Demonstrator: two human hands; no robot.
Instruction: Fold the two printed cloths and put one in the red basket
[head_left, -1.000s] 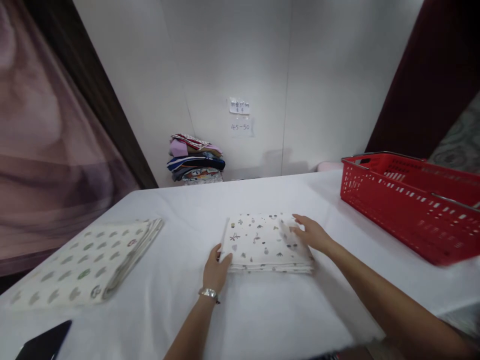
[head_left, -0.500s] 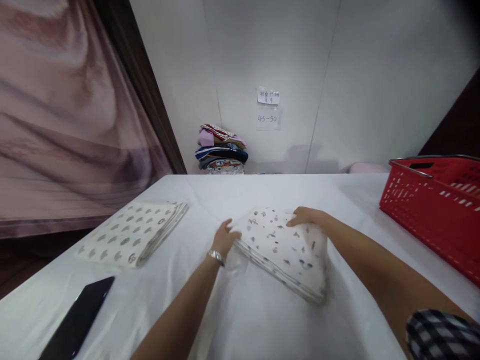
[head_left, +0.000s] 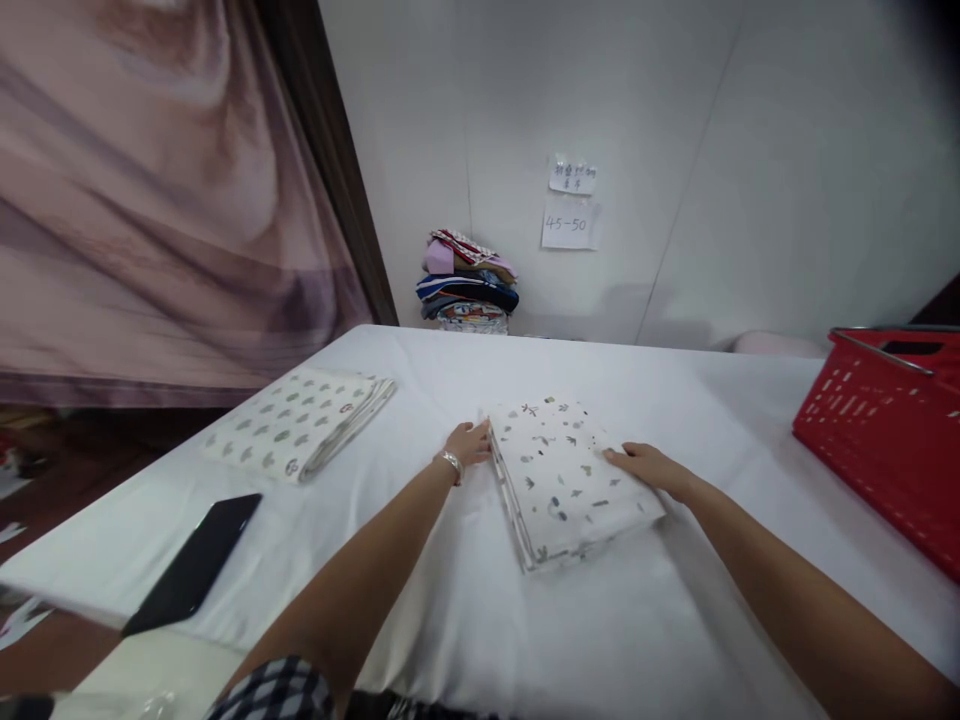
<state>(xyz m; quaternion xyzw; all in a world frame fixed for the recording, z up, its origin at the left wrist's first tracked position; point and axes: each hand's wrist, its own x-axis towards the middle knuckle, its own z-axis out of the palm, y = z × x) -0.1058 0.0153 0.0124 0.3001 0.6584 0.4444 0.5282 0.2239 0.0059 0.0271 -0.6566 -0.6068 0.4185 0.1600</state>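
A folded white cloth (head_left: 566, 475) with small grey-green and brown prints lies slightly turned on the table before me. At its left edge my left hand (head_left: 469, 445), with a silver bracelet at the wrist, closes on the layered fold. On the opposite side my right hand (head_left: 651, 468) grips the right edge, its thumb over the top and its other fingers partly hidden. Farther left rests a second folded cloth (head_left: 292, 420), cream with rows of grey-green cloud-like shapes, apart from both hands.
White cloth covers the table (head_left: 450, 370). A black phone-like slab (head_left: 199, 560) lies at the front left. To the right stands a red perforated basket (head_left: 892, 430). Behind the table rises a pile of folded fabrics (head_left: 469, 285), below paper signs (head_left: 571, 222) on the wall. A pink curtain (head_left: 150, 200) hangs left.
Both hands have turned the printed cloth: its layered fold faced me, then swung round, and now lies along the left side. The camera view has shifted left, so the basket sits farther right.
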